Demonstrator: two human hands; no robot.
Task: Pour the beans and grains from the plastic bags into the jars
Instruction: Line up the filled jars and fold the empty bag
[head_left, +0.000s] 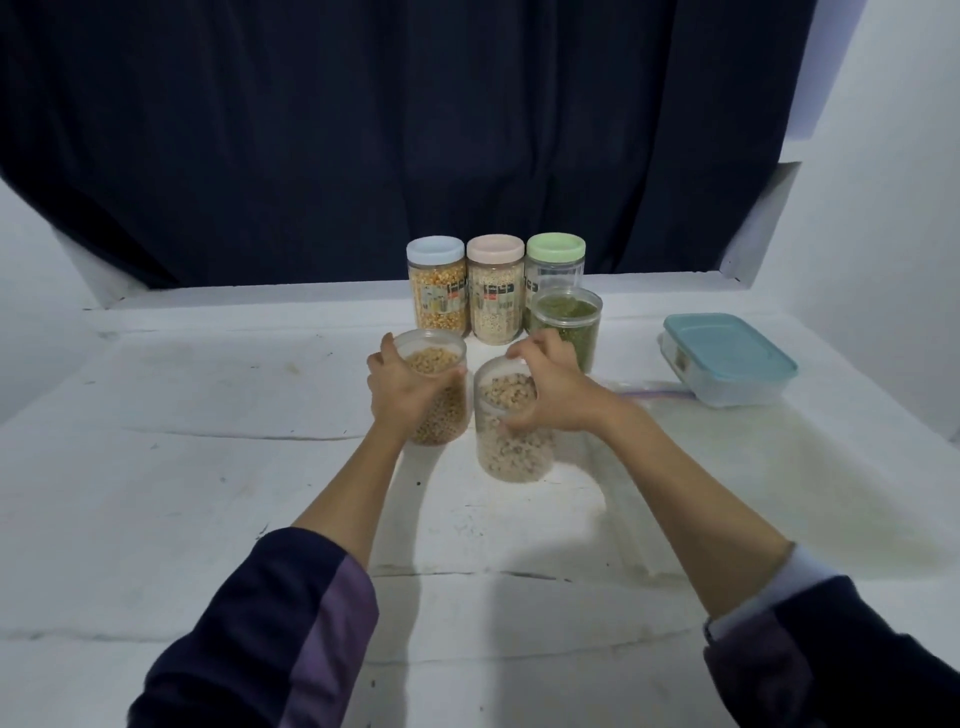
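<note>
Six jars are present: three lidded in a back row, namely the blue-lidded jar (435, 283) of yellow kernels, the pink-lidded jar (494, 288) of pale grain and the green-lidded jar (556, 262), whose contents cannot be determined, plus three open jars, namely the jar of green beans (566, 325), the tan-bean jar (434, 387) gripped by the left hand (397, 389) and the pale-bean jar (511, 423) gripped at its rim by the right hand (553, 387). One teal-lidded container (727, 358) stands right, beside a clear zip bag (649, 389) that is hard to make out. All rest on a scuffed white table (208, 467) before a dark curtain (363, 130) and white walls.
</note>
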